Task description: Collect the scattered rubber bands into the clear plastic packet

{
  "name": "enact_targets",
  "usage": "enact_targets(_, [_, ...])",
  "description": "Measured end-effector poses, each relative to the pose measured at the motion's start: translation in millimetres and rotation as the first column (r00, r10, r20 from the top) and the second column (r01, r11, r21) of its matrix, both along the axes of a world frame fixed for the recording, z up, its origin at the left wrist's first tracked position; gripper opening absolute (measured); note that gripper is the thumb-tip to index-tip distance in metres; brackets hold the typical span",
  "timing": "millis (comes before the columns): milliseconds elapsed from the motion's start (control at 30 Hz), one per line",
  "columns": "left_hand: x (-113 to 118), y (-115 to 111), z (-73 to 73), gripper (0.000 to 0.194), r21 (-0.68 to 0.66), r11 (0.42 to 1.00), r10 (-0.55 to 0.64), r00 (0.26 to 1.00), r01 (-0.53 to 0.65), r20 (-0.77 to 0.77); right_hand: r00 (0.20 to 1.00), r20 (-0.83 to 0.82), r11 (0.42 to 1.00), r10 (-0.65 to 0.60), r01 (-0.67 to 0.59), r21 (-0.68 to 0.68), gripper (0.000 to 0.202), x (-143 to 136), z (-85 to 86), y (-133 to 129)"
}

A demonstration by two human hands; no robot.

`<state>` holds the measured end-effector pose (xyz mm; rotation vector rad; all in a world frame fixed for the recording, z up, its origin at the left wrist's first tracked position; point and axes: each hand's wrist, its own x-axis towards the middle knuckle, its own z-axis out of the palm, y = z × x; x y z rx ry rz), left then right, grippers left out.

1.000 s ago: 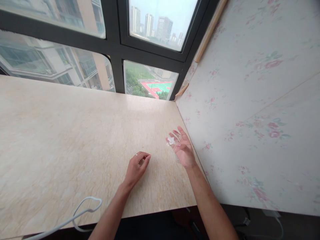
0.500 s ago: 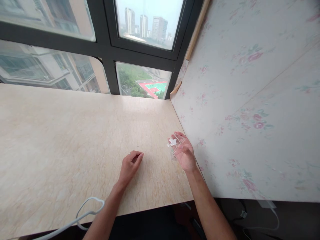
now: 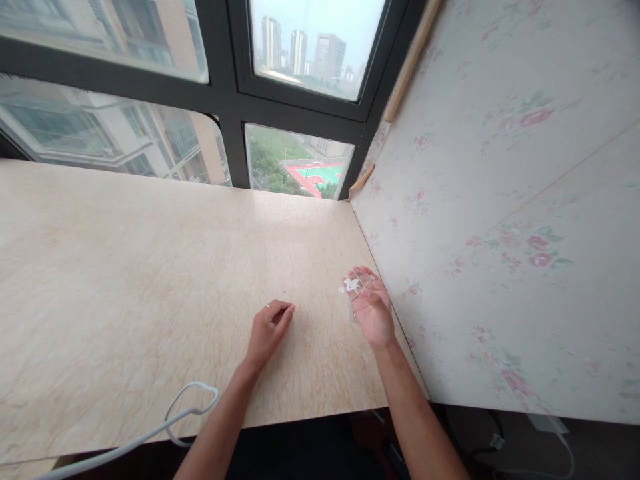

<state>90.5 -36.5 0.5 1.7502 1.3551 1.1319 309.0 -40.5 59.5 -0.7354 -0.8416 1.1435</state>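
Observation:
My right hand (image 3: 374, 310) is turned palm up beside the wall, fingers curled beneath a small clear plastic piece (image 3: 367, 277) and thumb pressing on it. A white shape with several points (image 3: 352, 285) shows at its left side. Another see-through part (image 3: 351, 311) hangs below, near the palm; its exact form is hard to make out. My left hand (image 3: 269, 328) rests closed on the marble-patterned sill (image 3: 150, 287), thumb and forefinger drawn together, with a pale ring on one finger. Nothing shows in its grip. The two hands are apart.
A white cable (image 3: 183, 415) loops over the front edge, beside my left forearm. The flower-patterned wall (image 3: 465, 200) rises close to my right hand. Dark window frames (image 3: 300, 110) stand along the back. Cords (image 3: 495, 440) hang under the sill at the right.
The whole view has shifted slightly, so most things appear a little further right. Both hands keep nearly the same pose, and the clear piece stays in my right hand, tilted slightly differently.

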Motion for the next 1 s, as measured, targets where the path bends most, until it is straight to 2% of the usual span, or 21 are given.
enact_targets(300, [-0.7, 0.1, -2.5, 0.023, 0.005, 1.0, -0.001, 1.0, 0.001, 0.012, 0.996, 0.085, 1.0, -0.022, 0.022, 0.002, 0.041, 10.1, 7.3, -11.0])
enact_targets(600, [-0.1, -0.2, -1.7, 0.023, -0.003, 1.0, 0.013, 1.0, -0.013, 0.009, 0.985, 0.172, 1.0, -0.028, 0.026, 0.014, 0.047, 30.4, 6.2, -34.8])
enact_targets(1000, [2.9, -2.1, 1.8, 0.023, 0.009, 1.0, 0.018, 1.0, -0.018, -0.023, 0.983, 0.158, 0.994, -0.097, 0.105, -0.044, 0.045, 43.3, -1.2, -55.4])
